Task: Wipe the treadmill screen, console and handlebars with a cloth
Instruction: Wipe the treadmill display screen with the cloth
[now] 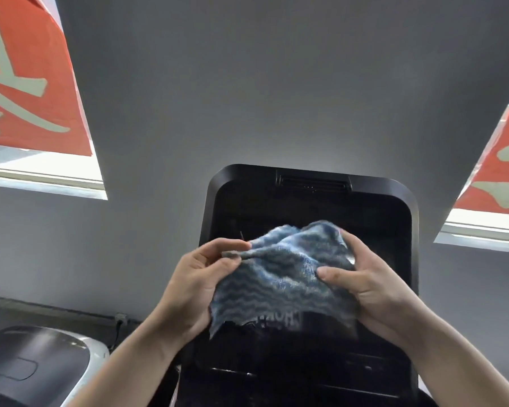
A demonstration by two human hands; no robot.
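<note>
At frame centre we hold a blue cloth bunched — left hand and right hand each pinching it — before the screen; a bunched wad risks streaks.

Dark floor strip at 8 o'clock, meeting the grey wall; a second machine's hood sits there.
</note>
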